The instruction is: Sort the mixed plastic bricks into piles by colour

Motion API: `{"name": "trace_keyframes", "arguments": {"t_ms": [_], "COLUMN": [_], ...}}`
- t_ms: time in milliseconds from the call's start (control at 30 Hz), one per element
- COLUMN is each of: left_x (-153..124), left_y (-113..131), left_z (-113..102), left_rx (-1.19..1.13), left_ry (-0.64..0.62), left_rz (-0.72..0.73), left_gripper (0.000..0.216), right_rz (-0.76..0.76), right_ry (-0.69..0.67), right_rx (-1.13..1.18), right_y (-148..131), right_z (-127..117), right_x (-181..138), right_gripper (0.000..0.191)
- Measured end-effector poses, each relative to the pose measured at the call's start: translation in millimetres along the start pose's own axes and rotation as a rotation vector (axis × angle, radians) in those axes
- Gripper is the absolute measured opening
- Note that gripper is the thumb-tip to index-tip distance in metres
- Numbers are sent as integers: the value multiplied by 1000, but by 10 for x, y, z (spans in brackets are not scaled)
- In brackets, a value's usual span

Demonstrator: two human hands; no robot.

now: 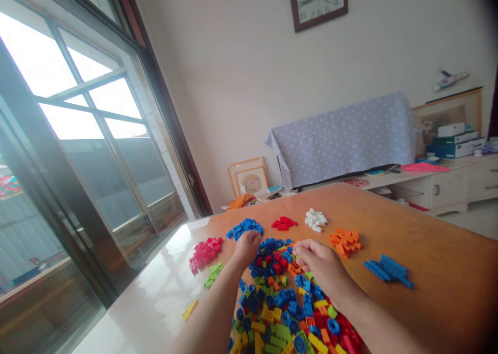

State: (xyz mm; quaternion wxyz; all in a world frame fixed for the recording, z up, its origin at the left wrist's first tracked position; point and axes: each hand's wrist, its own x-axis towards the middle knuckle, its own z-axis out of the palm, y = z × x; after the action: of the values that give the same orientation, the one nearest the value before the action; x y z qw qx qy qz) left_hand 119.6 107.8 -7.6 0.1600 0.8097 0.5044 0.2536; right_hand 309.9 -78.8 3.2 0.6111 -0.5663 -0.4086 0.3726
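My left hand [248, 246] is closed, its fingers curled down beside the pile of small blue bricks [244, 228]. Whatever it may hold is hidden. Over the right side of the big mixed heap of toy building bricks [278, 297], my right hand [316, 256] has its fingers bent together. A bit of orange shows by its fingertips, but I cannot tell whether it is gripped or lies in the heap. The heap mixes blue, red, yellow, green and orange bricks with round blue wheel-like pieces.
Sorted piles ring the heap: pink-red bricks [205, 253], green bricks [213, 275], yellow bricks [190, 309], red bricks [284, 223], white bricks [316, 219], orange bricks [345, 242] and long blue bricks [389, 270]. The brown table [436, 250] reaches toward a white cabinet [449, 190].
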Motion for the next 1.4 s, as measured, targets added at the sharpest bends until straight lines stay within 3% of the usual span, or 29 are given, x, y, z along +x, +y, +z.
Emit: {"name": "trace_keyframes", "arguments": {"t_ms": [167,300,533,800,967,1133,1300,1400], "left_x": [25,-15,-295,-581,-334,57,238,260], "left_y": [215,219,281,439,471,493,580,651], "left_z": [172,225,113,-60,-51,170,473,620], "left_rx": [-56,-56,-109,-176,-235,-232,-200,-164], "left_ry": [-151,-203,-308,-436,-327,-259,-309,-370], "left_rz": [144,163,255,268,194,150,211,263], "left_gripper": [31,35,32,32,44,55,59,58], "right_rz": [-33,-131,-213,-221,-143,-112,-155,-128], "right_ry": [10,-50,-91,-5,117,254,331,307], "right_rx": [-58,-282,-401,-371,-206,-67,-167,-276], "right_y": [75,173,237,144,39,135,315,395], "right_z": [-28,-15,32,-26,-69,-130,-251,-305], "right_x": [48,85,70,63,50,174,363,447], "right_gripper": [34,24,18,27,33,39,38,43]}}
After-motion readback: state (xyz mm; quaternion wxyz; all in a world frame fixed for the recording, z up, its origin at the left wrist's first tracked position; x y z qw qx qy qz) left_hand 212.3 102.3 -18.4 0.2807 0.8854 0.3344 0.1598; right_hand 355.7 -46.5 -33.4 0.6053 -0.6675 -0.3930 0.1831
